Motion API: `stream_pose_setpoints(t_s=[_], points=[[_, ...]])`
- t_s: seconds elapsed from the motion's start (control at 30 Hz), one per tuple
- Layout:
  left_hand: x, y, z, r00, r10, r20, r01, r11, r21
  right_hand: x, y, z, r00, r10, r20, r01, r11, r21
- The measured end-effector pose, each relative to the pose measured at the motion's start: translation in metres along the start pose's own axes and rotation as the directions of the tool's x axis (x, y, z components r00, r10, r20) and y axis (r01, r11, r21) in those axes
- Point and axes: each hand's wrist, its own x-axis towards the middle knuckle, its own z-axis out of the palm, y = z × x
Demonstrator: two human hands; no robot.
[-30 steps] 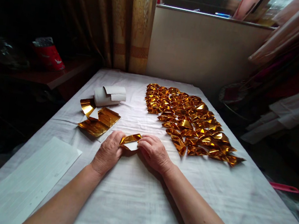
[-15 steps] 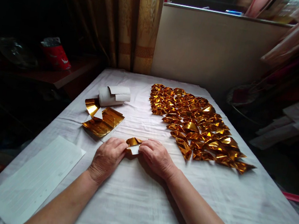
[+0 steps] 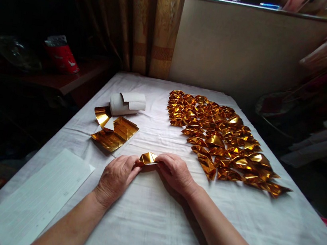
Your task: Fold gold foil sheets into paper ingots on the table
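My left hand (image 3: 117,176) and my right hand (image 3: 175,172) pinch a small piece of gold foil paper (image 3: 148,158) between their fingertips, just above a table covered with a white cloth (image 3: 150,225). The piece is folded small, gold side out. To the right lie rows of many folded gold foil pieces (image 3: 221,138). To the left lies a small heap of unfolded gold foil sheets (image 3: 114,130), with a curled roll of white-backed sheets (image 3: 125,103) behind it.
A white sheet of paper (image 3: 36,198) lies at the table's near left corner. A red packet (image 3: 62,55) sits on a dark wooden shelf to the left. Curtains and a white wall under a window stand behind the table. Clutter lies on the floor to the right.
The gold foil piece has been folded smaller between my fingertips and its white underside no longer shows. The view has tilted down and shifted slightly.
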Motion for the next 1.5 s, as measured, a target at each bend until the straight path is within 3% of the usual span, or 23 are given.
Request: stream_pose_setpoints(t_s=[0.33, 0.57, 0.77, 0.97, 1.13, 1.5], points=[[0.003, 0.001, -0.001, 0.995, -0.047, 0.093, 0.050, 0.998, -0.023, -0.002, 0.004, 0.002, 0.999, -0.017, -0.034, 0.018, 0.999, 0.034], [0.004, 0.004, -0.001, 0.995, -0.023, 0.099, 0.025, 0.999, -0.020, -0.001, 0.002, -0.001, 0.999, -0.013, -0.034, 0.015, 0.997, 0.074], [0.004, 0.003, 0.001, 0.992, -0.099, 0.079, 0.103, 0.993, -0.053, 0.002, 0.005, 0.001, 0.999, 0.047, -0.019, -0.046, 0.998, 0.048], [0.009, 0.008, 0.005, 0.980, -0.186, 0.068, 0.186, 0.982, 0.016, 0.012, 0.009, 0.010, 0.986, 0.164, -0.042, -0.166, 0.984, -0.057], [0.012, 0.011, 0.008, 0.975, -0.211, 0.071, 0.209, 0.977, 0.032, 0.015, 0.008, 0.013, 0.981, 0.183, -0.055, -0.189, 0.972, -0.141], [0.010, 0.011, 0.008, 0.975, -0.166, 0.147, 0.159, 0.986, 0.056, 0.014, 0.007, 0.019, 0.964, 0.244, -0.105, -0.265, 0.919, -0.291]])
